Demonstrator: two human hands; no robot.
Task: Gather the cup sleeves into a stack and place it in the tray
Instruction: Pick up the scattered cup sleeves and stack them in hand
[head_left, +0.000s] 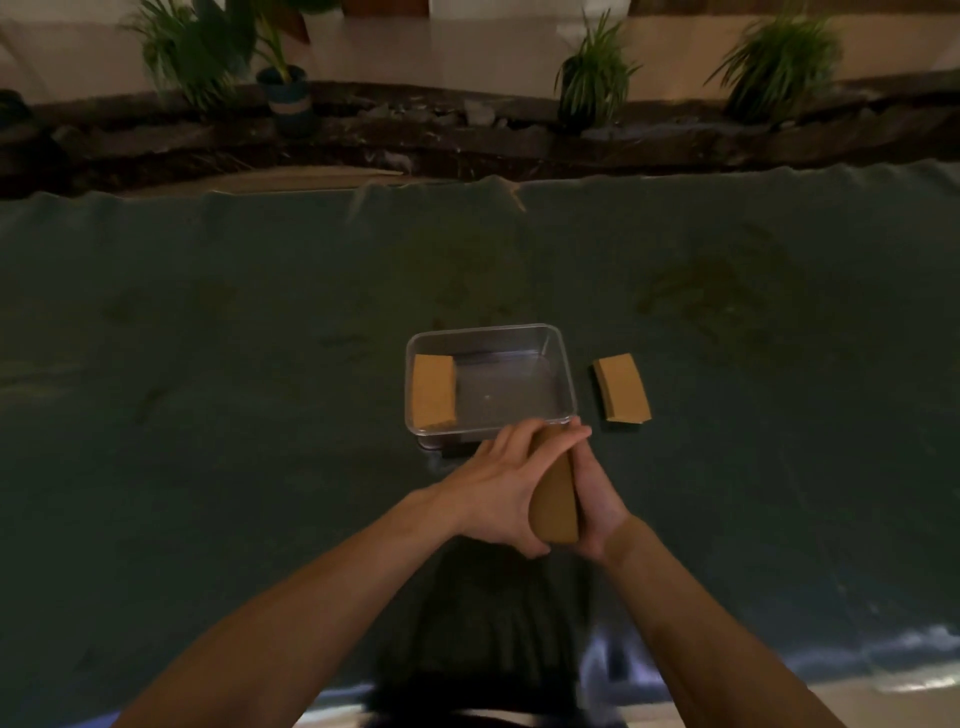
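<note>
Brown cardboard sleeve stack (558, 499) pressed between left hand (498, 493) and right hand (592, 499); one sleeve bundle (434, 391) lies at nine o'clock inside clear plastic tray (569, 384); another stack (622, 388) waits at three o'clock.

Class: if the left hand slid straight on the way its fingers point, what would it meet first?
Probably the near rim of the clear tray, just beyond the left hand; height is unclear.
</note>
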